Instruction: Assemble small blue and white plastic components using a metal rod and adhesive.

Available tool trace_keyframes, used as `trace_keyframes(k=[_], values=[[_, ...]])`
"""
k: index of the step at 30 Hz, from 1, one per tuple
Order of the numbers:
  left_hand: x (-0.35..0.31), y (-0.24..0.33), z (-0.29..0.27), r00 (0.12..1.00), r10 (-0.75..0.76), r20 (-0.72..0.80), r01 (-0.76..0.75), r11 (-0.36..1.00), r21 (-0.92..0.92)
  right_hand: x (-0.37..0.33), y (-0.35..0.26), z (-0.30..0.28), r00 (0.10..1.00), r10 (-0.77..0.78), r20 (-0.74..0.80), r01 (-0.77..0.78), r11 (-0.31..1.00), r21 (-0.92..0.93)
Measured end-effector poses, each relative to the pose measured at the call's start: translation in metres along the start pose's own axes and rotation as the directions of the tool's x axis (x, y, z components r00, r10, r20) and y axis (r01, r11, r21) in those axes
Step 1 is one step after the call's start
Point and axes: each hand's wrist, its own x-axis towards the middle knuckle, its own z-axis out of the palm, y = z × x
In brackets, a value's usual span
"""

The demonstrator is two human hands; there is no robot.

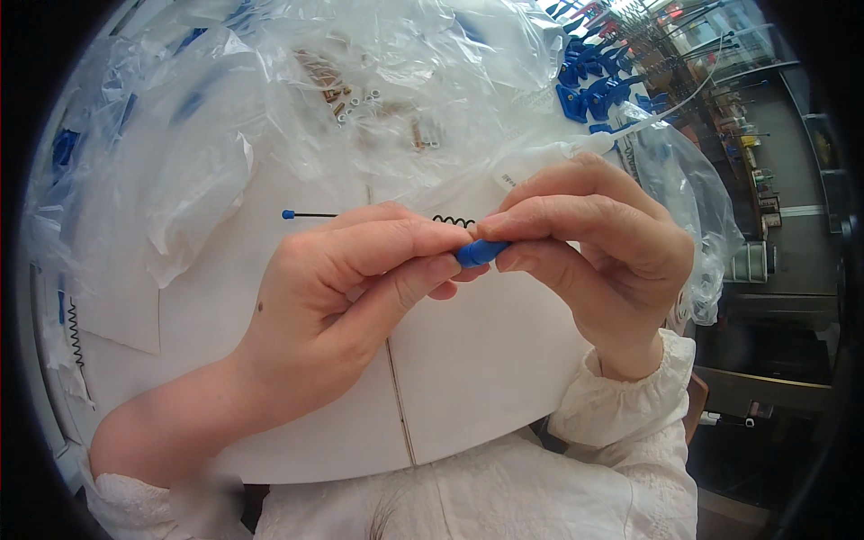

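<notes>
Before me, my left hand (328, 283) and my right hand (598, 229) meet, both closed on a small blue plastic piece (477, 253). Thumb and fingers of the left pinch its left end; those of the right grip its right end. Just behind the fingertips shows a black coil spring (453, 220), its ends hidden by the hands. A thin black rod (313, 215) with a blue tip sticks out to the left from behind my left hand. Whether rod, spring and blue piece are joined I cannot tell.
Crumpled clear plastic bags (360, 72) cover the far side of the white table (486, 360), with small brass and silver metal parts (342, 99) among them. Blue plastic clips (598, 85) lie at the far right. Another black spring (75, 333) is at the left edge.
</notes>
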Motion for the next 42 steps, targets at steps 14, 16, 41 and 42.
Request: trace_keyframes(k=[14,16,41,42], values=[[0.0,0.0016,-0.0017,1.0,-0.015,0.001,0.015,1.0,0.014,0.0013,-0.0003,0.0007,1.0,0.002,0.001,-0.002,1.0,0.01],[-0.0001,0.002,-0.0024,1.0,-0.022,0.005,0.021,0.999,0.032,0.0014,-0.0004,0.0007,1.0,-0.003,0.005,0.003,1.0,0.004],[-0.0003,0.0011,-0.0015,1.0,-0.016,-0.01,0.016,1.0,0.024,0.0014,-0.0004,0.0006,1.0,0.005,0.005,-0.005,1.0,0.006],[-0.0001,0.0013,-0.0016,1.0,-0.017,-0.007,0.017,1.0,0.023,0.0015,-0.0003,0.0006,1.0,0.0,0.006,0.0,1.0,0.001]])
